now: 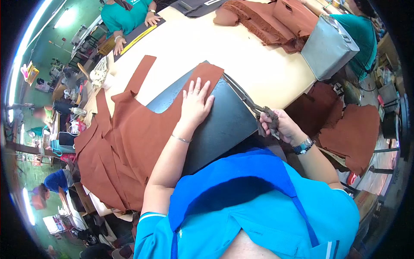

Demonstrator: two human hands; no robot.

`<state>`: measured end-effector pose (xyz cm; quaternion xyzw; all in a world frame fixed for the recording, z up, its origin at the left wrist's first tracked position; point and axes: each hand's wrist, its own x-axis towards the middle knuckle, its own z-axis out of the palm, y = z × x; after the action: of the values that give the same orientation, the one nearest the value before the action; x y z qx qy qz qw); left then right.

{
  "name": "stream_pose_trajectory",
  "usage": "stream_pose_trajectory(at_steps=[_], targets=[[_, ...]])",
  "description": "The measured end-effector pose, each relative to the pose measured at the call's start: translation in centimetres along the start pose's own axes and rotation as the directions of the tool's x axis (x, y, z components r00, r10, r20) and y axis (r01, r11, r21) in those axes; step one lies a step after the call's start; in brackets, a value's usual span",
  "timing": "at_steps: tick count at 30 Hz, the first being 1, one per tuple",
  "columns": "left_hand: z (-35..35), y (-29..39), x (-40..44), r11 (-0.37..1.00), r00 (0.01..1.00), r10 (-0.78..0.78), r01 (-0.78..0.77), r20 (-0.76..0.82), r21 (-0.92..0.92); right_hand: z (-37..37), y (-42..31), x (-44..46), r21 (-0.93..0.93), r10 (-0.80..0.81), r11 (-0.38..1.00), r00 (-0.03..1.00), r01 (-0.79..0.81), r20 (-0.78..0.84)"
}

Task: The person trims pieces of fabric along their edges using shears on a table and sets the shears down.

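My left hand [196,103] lies flat with fingers spread on a strip of reddish-brown leather or fabric [138,121]. That strip rests on a dark, shiny board [215,125], and the rest of the sheet spreads left in overlapping folds. In my right hand [281,125] is a pair of long shears [246,99], its handles wrapped in dark cloth. The blades point up and left, their tips close to the strip's right end. Whether the tips touch the strip I cannot tell.
A grey metal box [330,47] stands at the table's right edge. More brown pieces [276,21] lie at the back, and others [351,134] hang at the right. Across the pale table [185,43], a co-worker's hands rest by a yellow ruler [138,39]. Another person stands at the right.
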<state>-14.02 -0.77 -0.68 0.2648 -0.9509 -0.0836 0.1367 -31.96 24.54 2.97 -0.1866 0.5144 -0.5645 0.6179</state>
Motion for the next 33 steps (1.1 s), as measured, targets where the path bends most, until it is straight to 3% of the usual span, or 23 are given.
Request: stream_pose_trajectory(at_steps=[6,9,13,21,33], targets=[[-1.4,-2.9,-2.7,0.986,0.999,0.003,0.004,0.04,-0.168,0.0,0.3,-2.2,0.156,0.182,0.968,0.978,-0.196,0.097],[-2.6,-3.8,-4.7,0.977,0.996,0.043,-0.026,0.076,-0.213,0.0,0.8,-1.2,0.024,0.216,0.975,0.968,-0.221,0.129],[-3.7,-4.1,-6.8,0.985,0.986,0.068,-0.042,0.154,-0.167,1.1,0.9,-0.1,0.005,0.244,0.969,0.965,-0.246,0.091],[-5.0,-3.6,-8.3,0.981,0.976,0.107,-0.073,0.187,-0.18,3.2,0.3,0.6,0.012,0.236,0.971,0.97,-0.237,0.055],[-4.9,-3.6,-8.3,0.981,0.974,0.118,-0.084,0.193,-0.176,2.8,0.6,1.1,-0.241,0.166,0.962,0.978,-0.131,0.13]])
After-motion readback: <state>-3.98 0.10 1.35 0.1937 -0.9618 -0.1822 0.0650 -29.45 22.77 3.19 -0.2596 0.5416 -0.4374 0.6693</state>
